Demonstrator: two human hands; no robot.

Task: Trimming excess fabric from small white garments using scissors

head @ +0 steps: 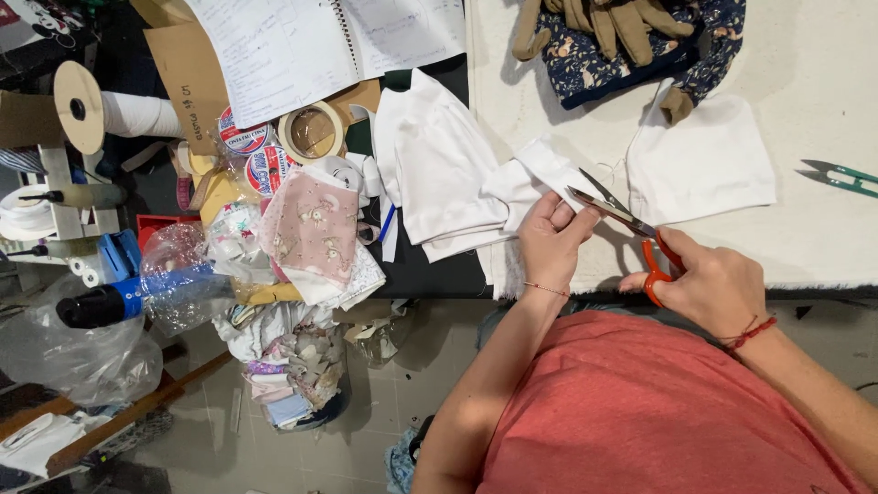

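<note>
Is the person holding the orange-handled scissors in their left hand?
No, the orange-handled scissors are in the right hand; the left hand holds white fabric.

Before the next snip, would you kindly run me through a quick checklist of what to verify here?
1. Scissors gripped by the right hand through the orange handles: ok.
2. Blades open, ready to cut: ok.
3. Left hand holding the white cloth by the blades: ok.
4. Left fingertips apart from the blades: not ok, they lie very close to the lower blade.
5. Single layer between the blades: cannot tell, the folds overlap there.
6. Table bare past the blade tips: not ok, a second white piece lies just beyond.
</note>
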